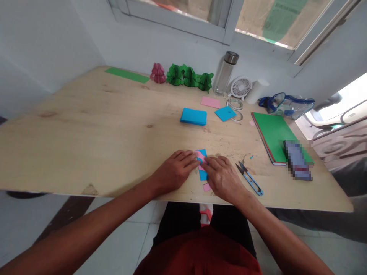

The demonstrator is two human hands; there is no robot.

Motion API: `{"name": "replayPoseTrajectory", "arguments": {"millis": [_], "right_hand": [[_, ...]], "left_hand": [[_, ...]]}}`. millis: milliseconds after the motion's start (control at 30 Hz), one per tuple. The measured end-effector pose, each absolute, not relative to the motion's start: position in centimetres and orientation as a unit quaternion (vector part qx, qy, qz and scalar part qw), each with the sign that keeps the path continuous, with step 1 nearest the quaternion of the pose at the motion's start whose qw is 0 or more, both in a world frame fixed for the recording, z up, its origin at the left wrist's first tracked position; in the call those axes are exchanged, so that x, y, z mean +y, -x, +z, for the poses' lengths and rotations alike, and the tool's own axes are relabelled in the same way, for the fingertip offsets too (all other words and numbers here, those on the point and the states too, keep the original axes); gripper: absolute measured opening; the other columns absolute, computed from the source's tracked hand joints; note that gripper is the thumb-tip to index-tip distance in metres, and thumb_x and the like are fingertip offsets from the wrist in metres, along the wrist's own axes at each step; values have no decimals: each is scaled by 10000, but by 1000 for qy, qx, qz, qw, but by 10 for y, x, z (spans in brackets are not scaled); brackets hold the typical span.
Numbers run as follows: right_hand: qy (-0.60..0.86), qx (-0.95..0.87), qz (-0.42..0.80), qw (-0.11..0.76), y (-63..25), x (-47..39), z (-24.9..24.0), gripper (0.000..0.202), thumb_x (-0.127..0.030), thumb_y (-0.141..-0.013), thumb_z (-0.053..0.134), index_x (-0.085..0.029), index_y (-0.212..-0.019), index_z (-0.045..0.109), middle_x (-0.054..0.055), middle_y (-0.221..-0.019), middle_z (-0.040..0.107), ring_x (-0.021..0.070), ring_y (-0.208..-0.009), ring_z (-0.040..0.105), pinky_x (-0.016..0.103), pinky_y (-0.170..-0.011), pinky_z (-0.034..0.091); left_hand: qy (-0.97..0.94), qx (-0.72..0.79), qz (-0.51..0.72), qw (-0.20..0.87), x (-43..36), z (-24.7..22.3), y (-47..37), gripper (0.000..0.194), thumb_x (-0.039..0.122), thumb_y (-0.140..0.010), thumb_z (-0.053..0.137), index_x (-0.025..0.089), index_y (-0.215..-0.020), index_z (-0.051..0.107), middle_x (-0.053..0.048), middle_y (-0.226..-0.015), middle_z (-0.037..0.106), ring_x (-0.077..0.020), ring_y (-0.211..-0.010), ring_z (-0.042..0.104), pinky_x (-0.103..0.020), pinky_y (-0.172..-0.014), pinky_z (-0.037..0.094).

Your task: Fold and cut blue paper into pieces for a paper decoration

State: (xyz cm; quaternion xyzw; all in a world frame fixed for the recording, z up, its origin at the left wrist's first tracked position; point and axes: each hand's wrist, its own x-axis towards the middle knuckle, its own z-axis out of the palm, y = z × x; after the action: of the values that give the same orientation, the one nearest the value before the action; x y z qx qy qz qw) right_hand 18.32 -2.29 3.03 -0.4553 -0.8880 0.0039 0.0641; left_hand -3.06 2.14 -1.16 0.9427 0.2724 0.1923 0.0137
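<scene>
A small pink paper cutout [202, 156] with a curved edge lies over a blue paper piece [203, 175] near the table's front edge. From the left, my left hand [178, 168] reaches to the cutout, its thumb and fingers closed at the edge. On the opposite side, my right hand [222, 173] has bent fingers pressed on the cutout and the blue paper, covering part of both. Below them sits a pink scrap [207, 187], partly beside my right hand. Blue-handled thread snips [250, 180] rest to the right of that hand, blades apart.
Stacked blue papers [193, 117], a loose blue sheet [225, 114], pink paper [210, 102] and tape rolls [235, 104] lie farther back. Green and pink paper shapes [189, 76], a bottle [226, 72] and a fan [241, 88] line the wall. Green sheets [275, 133] lie right.
</scene>
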Motion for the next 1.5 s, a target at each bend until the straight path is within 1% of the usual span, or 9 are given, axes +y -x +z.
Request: {"name": "replayPoseTrajectory", "arguments": {"millis": [233, 467, 600, 800, 933, 1133, 1267, 1500], "right_hand": [[465, -882, -9, 77, -182, -28, 27, 397, -139, -888, 483, -153, -1271, 581, 151, -1301, 594, 271, -1194, 519, 472, -1040, 361], [468, -880, -19, 80, -182, -30, 24, 387, -155, -900, 475, -135, -1273, 575, 143, -1304, 590, 273, -1183, 518, 448, -1042, 371], [469, -878, -21, 90, -183, -32, 22, 378, -146, -906, 465, -146, -1265, 582, 140, -1305, 591, 263, -1186, 522, 449, -1046, 375], [475, -873, -23, 109, -182, -36, 19, 354, -170, -939, 449, -133, -1262, 590, 143, -1332, 580, 261, -1223, 509, 454, -1068, 361], [478, -868, -10, 137, -184, -39, 15, 351, -204, -946, 460, -144, -1265, 593, 129, -1360, 565, 262, -1266, 484, 472, -1071, 366], [504, -842, -5, 193, -195, -49, 12, 349, -186, -933, 476, -145, -1254, 606, 129, -1308, 609, 263, -1258, 499, 490, -1053, 387], [502, -843, 4, 195, -195, -58, 10, 369, -183, -936, 471, -162, -1286, 585, 110, -1310, 613, 259, -1255, 502, 495, -1055, 383], [510, -841, -9, 181, -190, -64, 1, 351, -190, -940, 474, -138, -1264, 599, 106, -1300, 621, 274, -1254, 500, 499, -1060, 374]], "left_hand": [[-945, 268, 187, 13, 22, -13, 31, 409, 126, -943, 390, 167, -1333, 507, -132, -1398, 523, -246, -1289, 465, -465, -1049, 389], [-946, 269, 179, 23, 22, -12, 31, 427, 123, -941, 387, 171, -1354, 488, -129, -1428, 493, -248, -1299, 450, -462, -1061, 374], [-946, 273, 172, 23, 22, -13, 30, 429, 117, -937, 398, 179, -1350, 494, -121, -1443, 478, -249, -1306, 440, -461, -1063, 368], [-946, 276, 170, 19, 23, -14, 30, 409, 124, -942, 398, 169, -1330, 516, -121, -1434, 489, -256, -1299, 446, -464, -1060, 367], [-947, 277, 162, 17, 22, -14, 31, 428, 113, -933, 410, 174, -1347, 501, -110, -1437, 488, -249, -1301, 446, -454, -1063, 369], [-945, 285, 163, 5, 21, -13, 30, 393, 118, -941, 385, 173, -1288, 560, -88, -1434, 497, -253, -1272, 467, -447, -1056, 378], [-944, 283, 168, 0, 22, -14, 31, 402, 111, -940, 369, 164, -1290, 560, -93, -1434, 496, -259, -1261, 475, -450, -1046, 384], [-946, 274, 171, 10, 23, -15, 32, 415, 117, -945, 357, 164, -1316, 536, -104, -1439, 487, -259, -1274, 463, -462, -1054, 373]]}}
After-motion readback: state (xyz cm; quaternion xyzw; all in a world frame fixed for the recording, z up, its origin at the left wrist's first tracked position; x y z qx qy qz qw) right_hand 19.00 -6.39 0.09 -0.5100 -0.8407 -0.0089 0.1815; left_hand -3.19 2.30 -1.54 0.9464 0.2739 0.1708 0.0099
